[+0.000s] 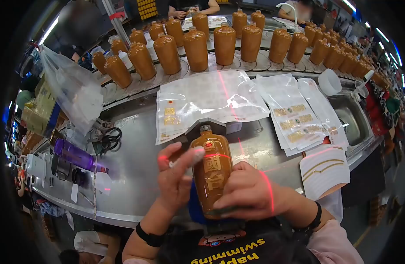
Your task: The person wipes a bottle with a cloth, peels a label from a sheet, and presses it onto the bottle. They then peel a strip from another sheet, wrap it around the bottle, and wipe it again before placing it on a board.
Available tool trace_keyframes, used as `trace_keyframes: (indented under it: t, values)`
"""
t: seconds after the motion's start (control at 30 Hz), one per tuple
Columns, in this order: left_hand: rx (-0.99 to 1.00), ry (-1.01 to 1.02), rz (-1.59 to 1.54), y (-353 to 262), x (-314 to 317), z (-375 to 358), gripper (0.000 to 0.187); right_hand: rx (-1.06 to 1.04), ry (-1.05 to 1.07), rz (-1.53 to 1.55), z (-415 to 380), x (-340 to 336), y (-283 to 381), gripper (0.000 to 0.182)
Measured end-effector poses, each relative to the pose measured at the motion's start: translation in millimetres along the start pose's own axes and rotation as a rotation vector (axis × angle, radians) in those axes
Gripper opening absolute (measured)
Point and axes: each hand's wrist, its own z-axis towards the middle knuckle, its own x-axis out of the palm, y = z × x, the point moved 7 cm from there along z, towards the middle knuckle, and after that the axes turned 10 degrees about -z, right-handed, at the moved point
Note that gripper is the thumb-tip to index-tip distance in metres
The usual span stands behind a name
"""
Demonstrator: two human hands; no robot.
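Note:
A glossy brown bottle (212, 176) lies in front of me, its neck toward a dark angled holder (204, 126) and its base toward my body. Gold characters and a small red emblem run down its face. My left hand (176, 174) is beside the bottle's upper left, fingers apart, with a pale covering on one fingertip near the emblem. Something small and white shows between its fingers. Curled over the bottle's lower right is my right hand (251, 191); a dark edge shows beneath its fingers, too hidden to name. Red laser lines cross the bottle and hand.
Brown bottles (224, 44) stand on a curved conveyor (259, 66) at the back. Transfer sheets (211, 97) cover the bench behind the holder, with more sheets (295, 112) at right. A sink (354, 121), white bowl (329, 82) and purple bottle (75, 154) flank the bench. Co-workers sit opposite.

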Motion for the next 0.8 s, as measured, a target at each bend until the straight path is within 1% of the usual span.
trace_keyframes:
  t: [0.03,0.07,0.1,0.17,0.2,0.23,0.3,0.4,0.5,0.53,0.63,0.67,0.77,0.8]
  values:
    - [0.091,0.096,0.070,-10,5,-1,0.045,0.167,-0.045,0.163,-12,-3,-18,0.018]
    - [0.170,0.101,0.116,-21,10,3,0.041,0.334,-0.092,0.326,-23,-1,-36,0.017]
    - [0.207,0.168,0.166,-22,14,4,0.041,0.600,-0.216,0.602,-39,8,-58,0.016]
    - [0.282,0.298,0.274,-21,20,5,0.042,0.706,-0.305,0.599,-53,16,-78,0.020]
    - [0.230,0.226,0.232,-19,18,12,0.043,0.730,-0.330,0.595,-57,21,-83,0.020]
    - [0.166,0.195,0.201,-10,15,14,0.043,0.756,-0.353,0.593,-61,26,-86,0.021]
    - [0.217,0.238,0.217,-7,16,22,0.044,0.769,-0.378,0.564,-64,30,-91,0.021]
    - [0.172,0.173,0.169,-20,14,21,0.042,0.737,-0.372,0.506,-63,28,-89,0.022]
    - [0.364,0.368,0.288,-42,27,-8,0.040,0.723,-0.379,0.474,-63,26,-88,0.023]
    - [0.293,0.350,0.290,-35,25,-8,0.037,0.724,-0.383,0.465,-63,27,-88,0.023]
    - [0.312,0.358,0.306,-26,24,8,0.038,0.709,-0.388,0.439,-62,26,-88,0.022]
    - [0.276,0.292,0.248,-21,21,17,0.039,0.696,-0.393,0.431,-61,24,-86,0.022]
    - [0.214,0.268,0.196,-6,19,26,0.041,0.713,-0.385,0.409,-65,26,-88,0.021]
    - [0.211,0.249,0.187,-12,19,28,0.040,0.711,-0.389,0.395,-65,26,-87,0.021]
